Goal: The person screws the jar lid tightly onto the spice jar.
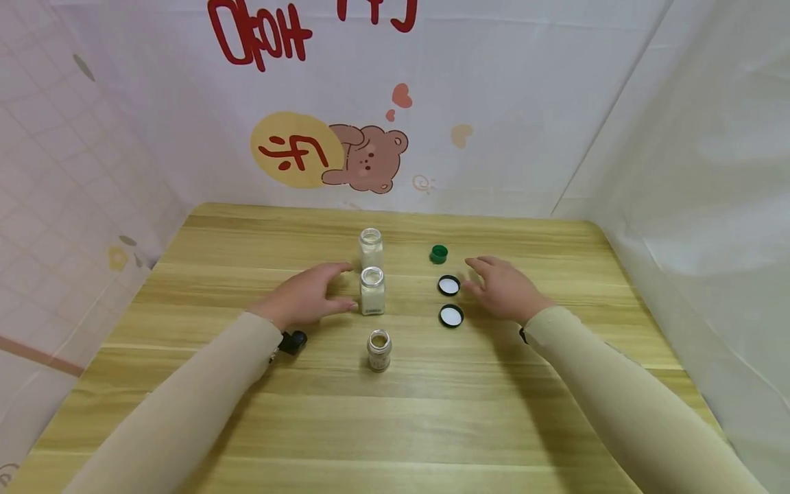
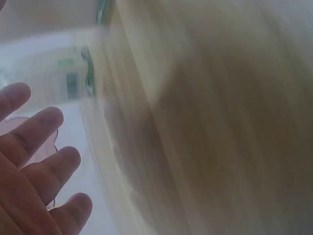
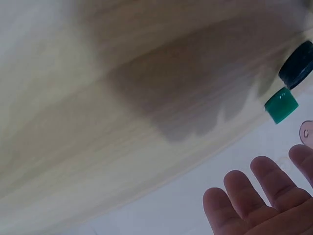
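Three uncapped glass jars stand in a rough column on the table: a back jar (image 1: 372, 252) and a middle jar (image 1: 373, 295), both with pale contents, and a smaller front jar (image 1: 379, 353) with brownish contents. My left hand (image 1: 311, 295) is just left of the middle jar, thumb and fingers spread, holding nothing. To the right lie a green cap (image 1: 439, 254) and two black lids, the upper lid (image 1: 448, 285) and lower lid (image 1: 451, 315), white insides up. My right hand (image 1: 501, 288) hovers beside the caps, fingers extended and holding nothing.
The wooden table (image 1: 395, 425) meets a white cloth backdrop (image 1: 494, 82) printed with a bear and red characters. Cloth also hangs along the left and right sides. A dark wrist camera (image 1: 293, 342) sits under my left wrist.
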Tool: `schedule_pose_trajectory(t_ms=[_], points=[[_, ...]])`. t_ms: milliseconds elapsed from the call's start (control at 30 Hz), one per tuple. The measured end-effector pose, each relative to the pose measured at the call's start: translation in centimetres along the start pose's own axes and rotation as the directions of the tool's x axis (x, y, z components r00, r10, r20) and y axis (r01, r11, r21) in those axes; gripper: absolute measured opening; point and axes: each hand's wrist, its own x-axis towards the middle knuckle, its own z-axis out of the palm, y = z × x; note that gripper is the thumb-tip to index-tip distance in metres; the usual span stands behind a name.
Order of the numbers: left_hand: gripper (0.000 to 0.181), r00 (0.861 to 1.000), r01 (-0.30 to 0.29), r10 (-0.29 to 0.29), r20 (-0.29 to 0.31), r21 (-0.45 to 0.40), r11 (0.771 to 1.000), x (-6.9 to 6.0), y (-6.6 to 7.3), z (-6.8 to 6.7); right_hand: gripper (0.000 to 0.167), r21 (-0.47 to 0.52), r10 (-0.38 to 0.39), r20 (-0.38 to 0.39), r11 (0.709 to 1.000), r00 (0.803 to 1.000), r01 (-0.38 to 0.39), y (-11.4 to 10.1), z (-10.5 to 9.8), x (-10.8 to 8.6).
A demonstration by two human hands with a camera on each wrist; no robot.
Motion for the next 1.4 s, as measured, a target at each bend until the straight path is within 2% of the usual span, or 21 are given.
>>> schedule_pose_trajectory(t_ms=[167,367,667,967,1400], points=[[0.087,0.999,-0.034,0.034,0.003,-0.007,0.999,0.7,0.7,0.7,0.065,0.003,0.000,0.045,1.000,0.999,0.000,-0.5,0.7,0.5],[0.067,0.998,-0.050,0.052,0.025,-0.061,0.997,1.6,1.3,1.6,0.066,-0.012,-0.002,0.073,1.000,0.997,0.003,-0.8,1.6,1.5],[0.055,1.000,0.022,-0.020,0.024,-0.106,0.994,1.9,2.1,2.4,0.063,-0.033,-0.042,0.078,0.998,0.996,0.045,-1.3,2.4,2.2],[0.052,1.000,0.023,-0.020,0.023,-0.145,0.989,1.9,2.0,2.8,0.061,-0.058,-0.032,0.071,0.998,0.997,0.036,-1.8,2.4,2.2],[0.054,0.999,0.033,-0.026,0.047,-0.137,0.990,2.0,2.0,2.8,0.057,-0.051,-0.005,0.069,0.999,0.998,0.009,-1.8,2.4,2.7]])
